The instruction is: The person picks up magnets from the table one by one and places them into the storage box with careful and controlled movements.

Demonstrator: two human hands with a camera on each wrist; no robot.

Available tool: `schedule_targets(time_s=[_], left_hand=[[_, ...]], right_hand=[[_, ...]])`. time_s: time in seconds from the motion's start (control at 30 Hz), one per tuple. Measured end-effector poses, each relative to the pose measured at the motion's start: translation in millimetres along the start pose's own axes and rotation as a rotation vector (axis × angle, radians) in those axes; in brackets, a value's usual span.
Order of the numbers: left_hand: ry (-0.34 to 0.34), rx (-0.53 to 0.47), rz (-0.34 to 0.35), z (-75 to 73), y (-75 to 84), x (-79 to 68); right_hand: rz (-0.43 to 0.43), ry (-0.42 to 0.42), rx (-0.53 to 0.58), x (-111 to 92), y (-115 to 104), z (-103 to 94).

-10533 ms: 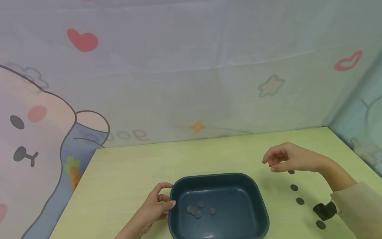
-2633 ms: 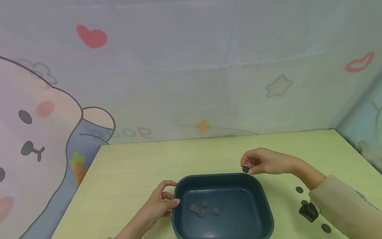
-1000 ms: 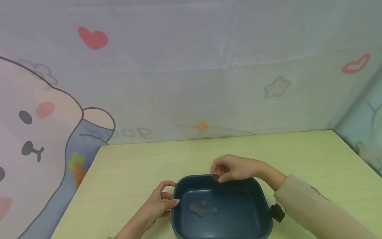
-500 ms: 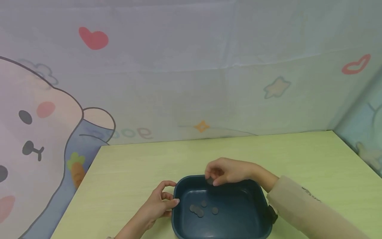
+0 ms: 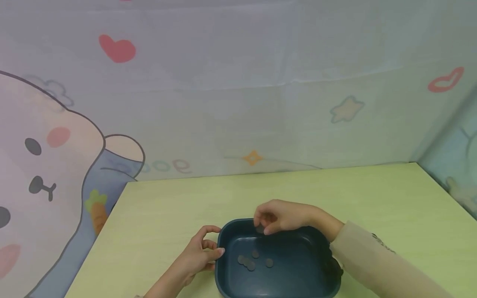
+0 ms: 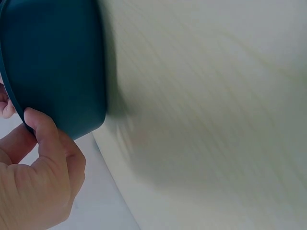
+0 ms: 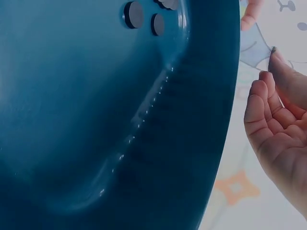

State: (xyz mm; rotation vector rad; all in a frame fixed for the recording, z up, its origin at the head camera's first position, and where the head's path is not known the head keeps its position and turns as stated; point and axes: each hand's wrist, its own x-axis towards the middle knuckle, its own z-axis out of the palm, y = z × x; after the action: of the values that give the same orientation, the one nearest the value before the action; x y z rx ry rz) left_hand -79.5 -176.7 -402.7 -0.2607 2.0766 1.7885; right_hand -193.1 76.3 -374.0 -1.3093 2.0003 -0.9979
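A dark blue rectangular tub (image 5: 294, 273) with rounded corners stands at the front of the table. My left hand (image 5: 195, 256) grips its left rim; the left wrist view shows thumb and fingers pinching that edge, with the tub's outer wall (image 6: 57, 67) beside them. Over the back rim, my right hand (image 5: 285, 215) pinches a small dark round disc (image 5: 259, 229) between thumb and fingertips. Several similar discs (image 5: 269, 263) lie on the tub's floor towards its left side, some overlapping. In the right wrist view, discs (image 7: 135, 15) show near the top, and my right hand (image 7: 283, 120) is beside the rim.
The pale yellow-green table (image 5: 179, 203) extends behind and to both sides of the tub. A printed cloth backdrop (image 5: 208, 111) hangs behind it. My right sleeve (image 5: 376, 260) covers the tub's right edge and part of the table there.
My right hand has carried a disc from the right side leftward to the tub's back rim, slightly lower in the last half second. The left hand has stayed on the rim.
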Motion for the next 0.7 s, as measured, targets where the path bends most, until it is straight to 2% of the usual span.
schedule_targets(time_s=[0.17,0.37,0.7], left_hand=[[0.008,0.014,0.002,1.9,0.6,-0.9],[0.016,0.012,-0.016,2.3,1.6,-0.8],[0.014,0.016,-0.017,2.5,-0.5,0.2]], right_hand=[[-0.008,0.009,-0.006,-8,0,-5.0],[0.028,0.028,0.003,-23,-2,-16.1],[0.063,0.086,0.022,-59,-4,-32.6]])
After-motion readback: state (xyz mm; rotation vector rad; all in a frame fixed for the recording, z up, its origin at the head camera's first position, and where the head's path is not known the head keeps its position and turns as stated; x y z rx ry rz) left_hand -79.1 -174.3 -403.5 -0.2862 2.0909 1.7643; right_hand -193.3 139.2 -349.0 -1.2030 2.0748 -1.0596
